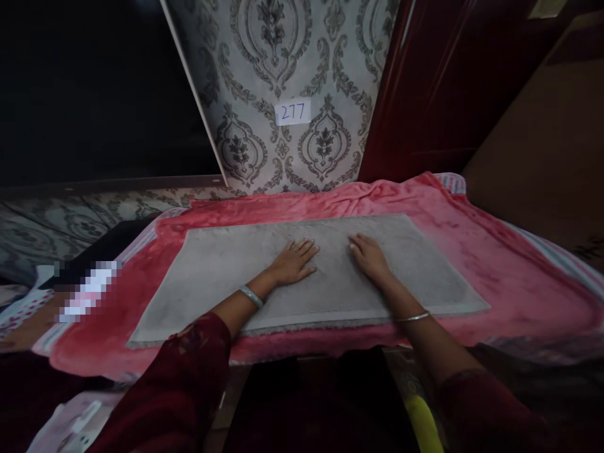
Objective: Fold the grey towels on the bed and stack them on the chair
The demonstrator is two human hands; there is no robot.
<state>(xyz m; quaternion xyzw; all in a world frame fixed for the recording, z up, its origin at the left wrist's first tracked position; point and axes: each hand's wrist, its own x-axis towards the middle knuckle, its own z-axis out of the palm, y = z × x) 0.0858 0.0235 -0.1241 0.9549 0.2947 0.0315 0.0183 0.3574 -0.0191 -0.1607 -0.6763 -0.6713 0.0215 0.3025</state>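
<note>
A grey rectangular cloth, which looks like a towel, lies spread out on a pink and red plush blanket. My left hand rests palm down near the middle of the grey cloth, its fingers spread. To the right of it, my right hand touches the same cloth with its thumb apart and its fingers slightly bent. Nothing shows in either hand. The cloth's near edge is partly covered by my forearms, and a thin darker layer peeks out along that edge.
Behind the blanket stands a patterned wall with a paper label reading 277. A large black screen is at the left, a dark red door or panel at the right. Something yellow sits below the near edge.
</note>
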